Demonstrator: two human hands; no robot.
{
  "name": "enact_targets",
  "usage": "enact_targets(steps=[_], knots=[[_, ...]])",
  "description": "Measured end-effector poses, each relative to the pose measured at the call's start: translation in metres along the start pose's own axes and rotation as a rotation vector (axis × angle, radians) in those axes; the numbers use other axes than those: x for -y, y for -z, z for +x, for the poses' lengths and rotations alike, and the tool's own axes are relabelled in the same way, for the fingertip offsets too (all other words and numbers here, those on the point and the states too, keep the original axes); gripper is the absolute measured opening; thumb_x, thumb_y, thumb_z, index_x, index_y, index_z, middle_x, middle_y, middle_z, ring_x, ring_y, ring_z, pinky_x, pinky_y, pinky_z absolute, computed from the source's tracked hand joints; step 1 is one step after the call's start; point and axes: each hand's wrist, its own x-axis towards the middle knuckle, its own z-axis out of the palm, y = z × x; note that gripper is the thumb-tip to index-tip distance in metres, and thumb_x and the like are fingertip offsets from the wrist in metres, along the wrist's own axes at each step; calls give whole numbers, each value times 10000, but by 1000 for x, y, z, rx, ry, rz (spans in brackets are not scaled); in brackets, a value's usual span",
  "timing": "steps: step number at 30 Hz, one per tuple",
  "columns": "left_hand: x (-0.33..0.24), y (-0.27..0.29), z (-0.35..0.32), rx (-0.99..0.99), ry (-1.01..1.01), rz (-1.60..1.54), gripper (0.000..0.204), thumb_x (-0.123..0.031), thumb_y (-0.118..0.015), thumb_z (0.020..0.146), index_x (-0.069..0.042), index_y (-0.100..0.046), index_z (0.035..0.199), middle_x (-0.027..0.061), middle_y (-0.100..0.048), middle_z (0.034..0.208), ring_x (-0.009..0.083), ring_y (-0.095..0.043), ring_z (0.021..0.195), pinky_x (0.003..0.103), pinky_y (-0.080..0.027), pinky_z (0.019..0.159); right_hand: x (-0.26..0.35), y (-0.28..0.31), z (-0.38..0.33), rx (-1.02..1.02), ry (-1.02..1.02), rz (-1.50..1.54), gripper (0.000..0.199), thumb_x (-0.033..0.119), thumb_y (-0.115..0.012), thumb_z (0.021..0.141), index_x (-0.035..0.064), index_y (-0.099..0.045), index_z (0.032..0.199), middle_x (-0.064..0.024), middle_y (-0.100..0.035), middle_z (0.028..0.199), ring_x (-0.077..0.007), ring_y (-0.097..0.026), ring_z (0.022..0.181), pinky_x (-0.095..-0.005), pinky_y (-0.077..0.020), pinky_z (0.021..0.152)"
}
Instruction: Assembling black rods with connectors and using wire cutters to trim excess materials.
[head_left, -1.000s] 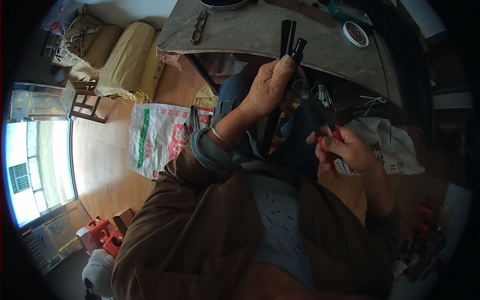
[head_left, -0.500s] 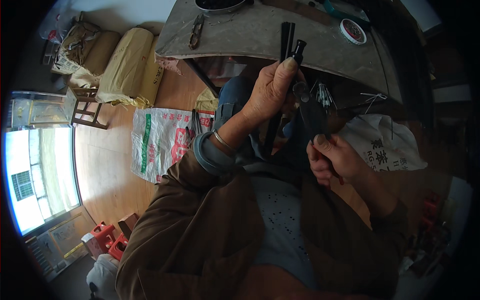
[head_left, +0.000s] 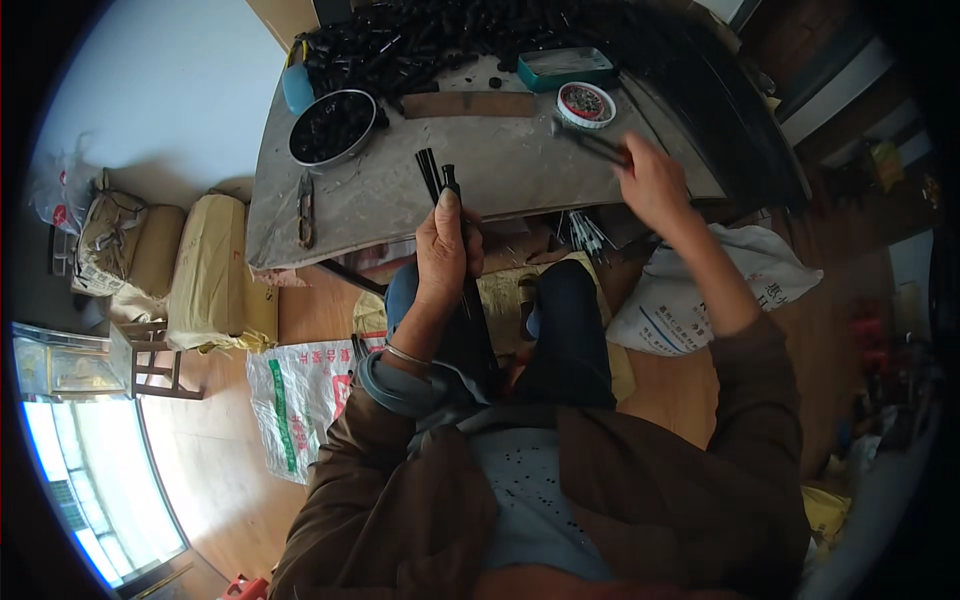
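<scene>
My left hand (head_left: 446, 250) is closed around a bundle of slim black rods (head_left: 429, 172), held over my lap at the table's front edge. A shorter black piece with a flared cap (head_left: 449, 180) stands up beside them, under my thumb. Below the fist, the rods run down between my knees. My right hand (head_left: 655, 188) grips a pair of pliers (head_left: 598, 146), smeared by motion, over the right part of the table. The pliers' head is just below a round white dish (head_left: 588, 122) of small metal bits.
Black parts (head_left: 400, 50) are heaped along the back of the grey table (head_left: 370, 215). A metal bowl (head_left: 331, 163) of black pieces, snips (head_left: 305, 212), a wooden strip (head_left: 468, 105) and a green tin (head_left: 566, 85) are on it. A white sack (head_left: 665, 290) is at right.
My right hand has moved the pliers away from the left hand, forward over the table to the white dish. My left hand keeps its hold on the rods. The view has shifted, showing more table.
</scene>
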Motion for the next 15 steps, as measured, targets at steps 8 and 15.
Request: enact_targets(steps=[8, 15], knots=[[3, 9, 8, 28, 2, -16, 580, -540, -369, 990, -1, -542, 865, 26, -437, 461, 98, -383, 350, 248, -312, 364, -30, -35, 123, 251, -126, -196, 307, 301, -664, 840, 65, -654, 1036, -169, -664, 947, -349, -630, 918, -436, -485, 763], [2, 11, 8, 58, 10, -31, 588, -555, -375, 982, 2, -543, 892, 25, -440, 463, 97, -386, 357, 247, -311, 374, -32, -43, 135, 201, -40, -263, 316, 323, -637, 864, 59, -654, 1038, -144, -678, 976, -333, -637, 947, -437, -497, 798]])
